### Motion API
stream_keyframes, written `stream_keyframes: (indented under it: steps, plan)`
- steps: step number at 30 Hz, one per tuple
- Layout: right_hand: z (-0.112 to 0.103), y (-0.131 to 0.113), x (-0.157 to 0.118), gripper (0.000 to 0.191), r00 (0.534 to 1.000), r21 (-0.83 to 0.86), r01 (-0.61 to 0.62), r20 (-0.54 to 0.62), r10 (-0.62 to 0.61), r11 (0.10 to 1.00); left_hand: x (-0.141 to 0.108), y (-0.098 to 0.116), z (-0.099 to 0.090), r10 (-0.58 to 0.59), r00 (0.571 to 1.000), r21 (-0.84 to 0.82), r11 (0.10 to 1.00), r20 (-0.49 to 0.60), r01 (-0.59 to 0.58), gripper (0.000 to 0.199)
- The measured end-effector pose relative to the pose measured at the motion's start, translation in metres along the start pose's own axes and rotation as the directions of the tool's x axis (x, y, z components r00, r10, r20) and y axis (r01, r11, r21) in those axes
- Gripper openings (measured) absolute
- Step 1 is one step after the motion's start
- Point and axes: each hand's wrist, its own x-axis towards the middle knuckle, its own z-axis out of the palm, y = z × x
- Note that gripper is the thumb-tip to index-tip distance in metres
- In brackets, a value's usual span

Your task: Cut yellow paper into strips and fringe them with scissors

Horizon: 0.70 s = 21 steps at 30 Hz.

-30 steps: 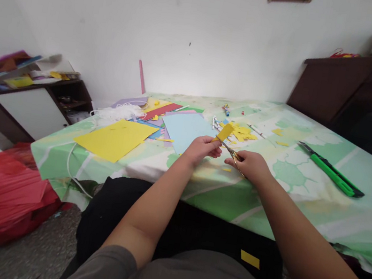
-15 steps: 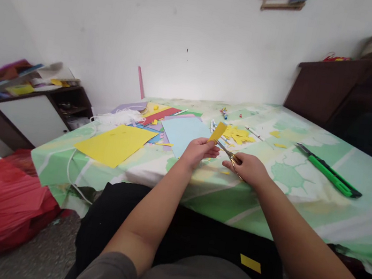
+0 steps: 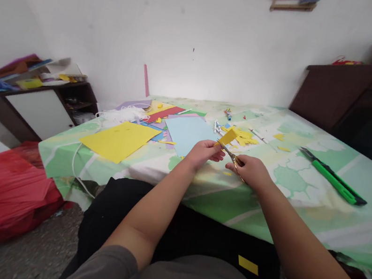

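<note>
Pinching a small yellow paper piece (image 3: 228,136) at mid-frame with the fingers of the left hand (image 3: 204,155), and gripping scissors (image 3: 229,153) just beside in the curled fingers of the right hand (image 3: 252,170). Angling both forearms (image 3: 161,192) inward from the lower frame. Hard to make out the exact contact of blades with paper.

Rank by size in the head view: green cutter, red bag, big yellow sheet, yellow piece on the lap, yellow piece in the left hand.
1. Red bag
2. Big yellow sheet
3. Green cutter
4. Lap piece and hand-held piece: too alike to rank; the lap piece is nearer the camera.
</note>
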Motion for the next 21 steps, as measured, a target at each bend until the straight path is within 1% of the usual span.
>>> stream_keyframes:
  steps: [5,13,21]
  plan:
    - [-0.0004,-0.0006,-0.0001,0.045,1.0,-0.007,0.004,-0.001,-0.004,1.0,-0.0007,0.0005,-0.0001,-0.002,1.0,-0.005,1.0,-0.012,0.002,0.027]
    - [-0.002,-0.0019,-0.0006,0.043,1.0,-0.02,-0.028,0.008,0.028,0.999,-0.0011,0.0004,-0.0007,-0.001,1.0,-0.019,1.0,-0.009,0.001,0.027]
    - [-0.0009,-0.0007,-0.0001,0.044,1.0,-0.027,0.006,0.029,-0.005,1.0,-0.0003,0.0006,-0.0002,-0.008,0.998,-0.057,0.998,-0.064,0.004,0.026]
